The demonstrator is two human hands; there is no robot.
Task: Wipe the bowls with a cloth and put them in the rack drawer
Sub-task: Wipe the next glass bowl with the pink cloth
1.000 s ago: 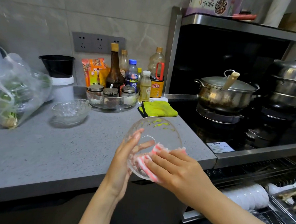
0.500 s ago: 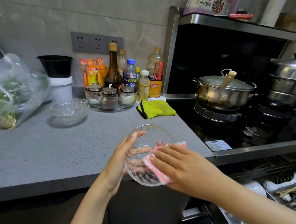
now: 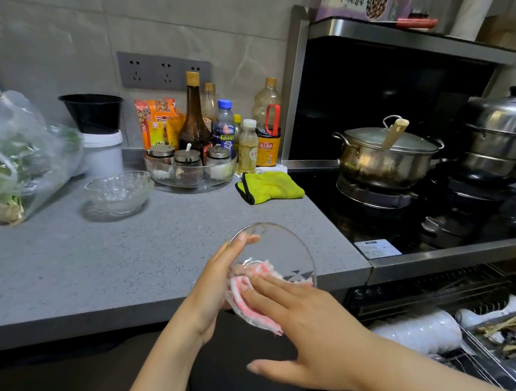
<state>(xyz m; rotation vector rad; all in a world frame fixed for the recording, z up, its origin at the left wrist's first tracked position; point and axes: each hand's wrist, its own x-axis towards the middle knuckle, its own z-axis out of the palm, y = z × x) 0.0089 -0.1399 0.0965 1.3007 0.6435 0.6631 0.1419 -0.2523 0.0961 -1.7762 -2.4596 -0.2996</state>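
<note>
grey counter [image 3: 98, 261] here, and just off its front edge the glass bowl [image 3: 280, 250] hangs tilted in mid-air, cupped in my left hand [image 3: 216, 283]. right hand [image 3: 297, 326] presses the cloth [image 3: 251, 296] on it with flat fingers. left thumb's hidden i think, so a hard rub could pop it loose.

Two glass bowls [image 3: 116, 192] [image 3: 281, 247], one pink cloth [image 3: 265, 269], two hands [image 3: 216, 283] [image 3: 309, 326], three jars [image 3: 160, 153] [image 3: 188, 157] [image 3: 219, 154]

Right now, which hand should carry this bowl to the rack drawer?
Left, probably. The left hand holds the glass bowl; the right hand presses the cloth into it with flat fingers. The rack drawer is open at lower right, so expect a cross-body reach.
</note>
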